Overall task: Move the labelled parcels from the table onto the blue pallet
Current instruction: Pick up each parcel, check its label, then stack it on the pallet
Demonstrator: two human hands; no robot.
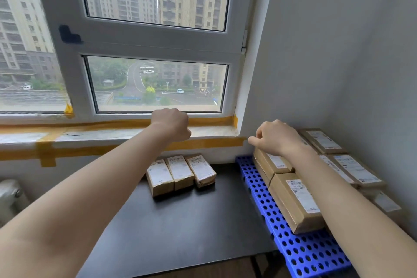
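Left hand: the left hand (172, 123) is raised with its fingers curled loosely into the palm; it holds nothing.
Right hand: the right hand (276, 136) is also loosely curled, thumb and forefinger pinched toward each other, and nothing shows between them; it hangs over the far end of the pallet stack, and whether it touches the box beneath cannot be told.
Parcels left: three labelled parcels (180, 174) stand side by side, touching, on the black table (180, 228), below and just ahead of the left hand and well left of the right hand.
Parcels placed: the stacked parcels (295, 201) lie directly under the right wrist and forearm and run on to the right of it toward the wall; several brown boxes with white labels, closely packed, some partly hidden by the arm.
Pallet: the blue pallet (300, 253) sits below the right arm, its perforated near end and left edge bare.
Progress: by my reading most of the work is done, since more boxes lie on the pallet than on the table; three remain.
Step in hand: likely between carries, both hands free.
What is left: reach for the three table parcels and carry each across to the bare pallet space.
Window sill: the taped sill (101, 133) lies level with the left hand.
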